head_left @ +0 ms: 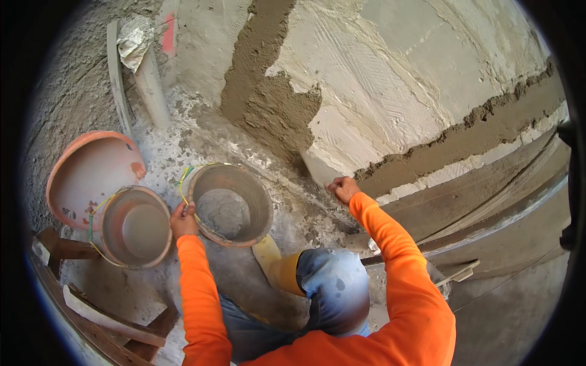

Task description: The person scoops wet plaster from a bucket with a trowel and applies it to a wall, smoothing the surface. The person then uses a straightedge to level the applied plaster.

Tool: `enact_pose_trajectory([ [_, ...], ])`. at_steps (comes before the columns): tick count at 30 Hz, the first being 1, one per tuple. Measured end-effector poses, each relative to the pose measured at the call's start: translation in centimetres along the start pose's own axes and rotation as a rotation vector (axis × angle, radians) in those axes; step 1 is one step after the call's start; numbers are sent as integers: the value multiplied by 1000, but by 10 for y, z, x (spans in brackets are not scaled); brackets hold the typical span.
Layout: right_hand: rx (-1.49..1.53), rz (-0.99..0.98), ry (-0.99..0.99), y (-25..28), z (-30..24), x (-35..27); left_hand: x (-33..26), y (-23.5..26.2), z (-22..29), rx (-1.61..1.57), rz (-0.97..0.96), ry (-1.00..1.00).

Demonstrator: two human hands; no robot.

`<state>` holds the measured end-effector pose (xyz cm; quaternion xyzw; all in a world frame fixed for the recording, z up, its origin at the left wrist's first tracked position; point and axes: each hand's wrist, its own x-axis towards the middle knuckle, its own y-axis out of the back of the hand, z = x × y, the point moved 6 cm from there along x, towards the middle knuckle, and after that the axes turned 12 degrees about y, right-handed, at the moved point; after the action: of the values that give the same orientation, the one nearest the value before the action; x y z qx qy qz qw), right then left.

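Note:
My right hand (pixel 345 189) is closed round a trowel, and its pale blade (pixel 320 169) lies against the lower part of the wall, beside fresh mortar (pixel 282 113). The handle is hidden in my fist. My left hand (pixel 184 221) grips the left rim of a bucket (pixel 264 201) with grey mortar (pixel 223 213) in its bottom. This bucket has a yellow-green cord for a handle. Just left of that hand stands a second bucket (pixel 166 238) holding greyish liquid, also with a cord handle.
A wide orange basin (pixel 61 157) leans behind the second bucket. Wooden pieces (pixel 116 317) lie at the lower left. A pipe with a wrapped top (pixel 151 91) and a wooden strip (pixel 116 73) stand at the upper left. Another mortar band (pixel 464 146) runs along the wall's right edge.

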<state>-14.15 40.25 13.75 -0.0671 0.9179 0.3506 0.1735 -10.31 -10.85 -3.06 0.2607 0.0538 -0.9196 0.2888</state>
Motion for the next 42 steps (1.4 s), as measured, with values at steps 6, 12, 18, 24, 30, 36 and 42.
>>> enact_pose_trajectory([
  [6,-556,194,356,-16,-25,-42,-38,-25,24,-39,-189,-42],
  [12,-1126,-239,600,-169,-59,-19,-99,-79,40,3,-383,-122],
  [18,-1088,-4,914,-161,-58,-14,-105,-83,44,104,-433,-211],
  [24,-1026,-384,616,-182,-33,-13,-110,-96,44,119,-511,-169],
  [30,-525,-343,471,-192,-20,-43,-92,-84,48,112,-375,-271],
  [36,-574,-78,535,-153,-76,-43,-53,-59,39,-39,-248,-137],
  [42,-596,-63,587,-78,-145,-77,-16,-27,23,-23,-97,-121],
])
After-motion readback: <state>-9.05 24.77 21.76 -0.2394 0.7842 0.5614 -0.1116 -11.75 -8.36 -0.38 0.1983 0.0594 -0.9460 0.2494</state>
